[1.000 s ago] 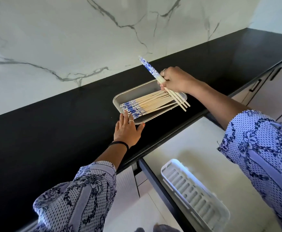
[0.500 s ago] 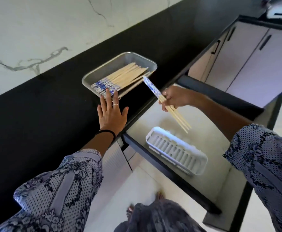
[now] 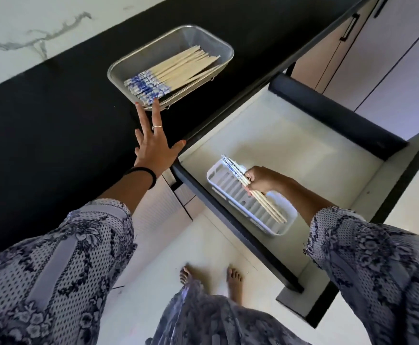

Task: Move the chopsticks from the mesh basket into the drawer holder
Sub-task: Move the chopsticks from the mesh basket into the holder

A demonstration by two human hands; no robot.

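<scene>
A metal mesh basket [image 3: 118, 70] stands on the black counter and holds several wooden chopsticks [image 3: 178, 68] with blue-and-white patterned ends. My left hand [image 3: 153, 148] lies flat on the counter, fingers spread, fingertips touching the basket's near rim. A white ribbed holder [image 3: 224, 185] sits in the open drawer [image 3: 303, 155]. My right hand [image 3: 260, 181] grips a small bundle of chopsticks [image 3: 270, 207] low over the holder, lying along its length, patterned ends toward the far end.
The black counter [image 3: 54, 115] runs along a marble wall. The drawer's dark front rail [image 3: 228, 215] sits between me and the holder. Pale cabinet doors with dark handles [image 3: 350, 28] stand at the upper right. My bare feet [image 3: 211, 277] are on the pale floor below.
My right hand has carried its chopsticks from the basket down into the drawer, over the white holder. My left hand has stayed on the counter at the basket's rim.
</scene>
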